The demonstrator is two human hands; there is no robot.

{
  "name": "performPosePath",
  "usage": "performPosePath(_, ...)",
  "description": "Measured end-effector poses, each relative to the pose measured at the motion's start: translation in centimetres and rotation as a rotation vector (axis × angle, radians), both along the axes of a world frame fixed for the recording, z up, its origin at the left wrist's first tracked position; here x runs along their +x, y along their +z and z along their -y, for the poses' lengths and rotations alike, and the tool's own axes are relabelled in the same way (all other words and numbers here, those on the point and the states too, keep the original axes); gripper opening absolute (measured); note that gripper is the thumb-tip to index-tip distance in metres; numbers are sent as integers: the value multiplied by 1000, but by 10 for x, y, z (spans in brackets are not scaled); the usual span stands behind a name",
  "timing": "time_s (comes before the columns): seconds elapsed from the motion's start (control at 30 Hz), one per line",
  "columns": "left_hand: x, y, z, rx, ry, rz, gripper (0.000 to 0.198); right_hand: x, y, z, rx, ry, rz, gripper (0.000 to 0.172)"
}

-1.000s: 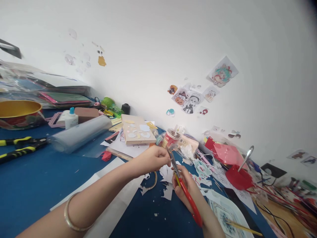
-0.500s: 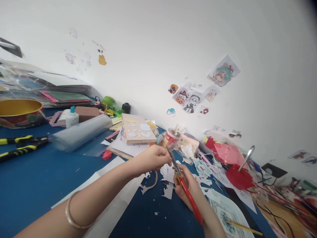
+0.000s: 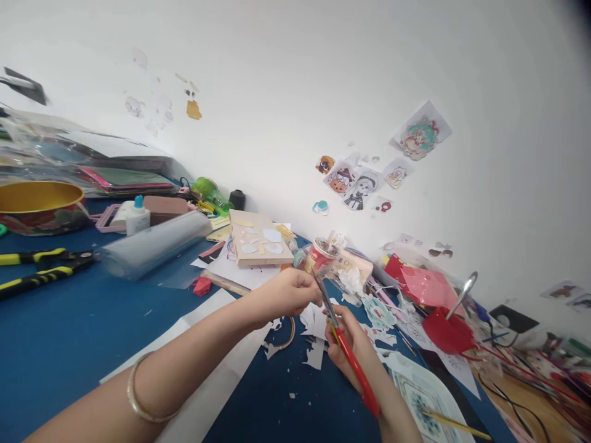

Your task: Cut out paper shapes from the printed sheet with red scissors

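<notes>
My right hand [image 3: 346,344] is closed around a pair of red-handled scissors [image 3: 355,369], whose metal blades point up and away from me. Right beside the blades, my left hand [image 3: 298,292] has its fingers pinched together. Whatever sits in that pinch is hidden or too small to make out. Cut white paper scraps [image 3: 314,354] lie on the blue table below the two hands. A large white paper sheet [image 3: 203,387] lies under my left forearm, which wears a bangle [image 3: 133,394].
Behind my hands stand a cardboard block [image 3: 258,255] with paper pieces on it and a red cup [image 3: 318,255]. Pliers [image 3: 46,267], a clear plastic roll [image 3: 157,243] and a glue bottle [image 3: 138,216] are at left. A light tray [image 3: 455,394] holding a brush is at right.
The view has shifted very slightly. Both hands and the scissors keep nearly the same position relative to each other, with the left fingers still pinched beside the blades.
</notes>
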State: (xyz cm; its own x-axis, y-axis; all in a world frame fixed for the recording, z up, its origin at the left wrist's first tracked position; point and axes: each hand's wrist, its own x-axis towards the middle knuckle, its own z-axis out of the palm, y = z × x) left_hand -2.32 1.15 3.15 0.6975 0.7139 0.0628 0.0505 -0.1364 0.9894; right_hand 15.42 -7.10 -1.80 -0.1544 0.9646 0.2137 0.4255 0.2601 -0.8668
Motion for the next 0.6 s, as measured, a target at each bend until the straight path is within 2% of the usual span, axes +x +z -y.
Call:
performPosePath(0.23,2,-3,-1,-13,1,27,19,-2,3,0,2,-14,43,50)
performPosePath(0.43,1,3,3,-15,-12,24,19,-3,1,1,2,-27,1,53)
performPosePath(0.53,2,3,3,1,23,27,19,-2,-3,-1,38,-47,-37,54)
performPosePath(0.6,3,2,2,2,51,49,19,2,-6,-3,63,-70,-41,50)
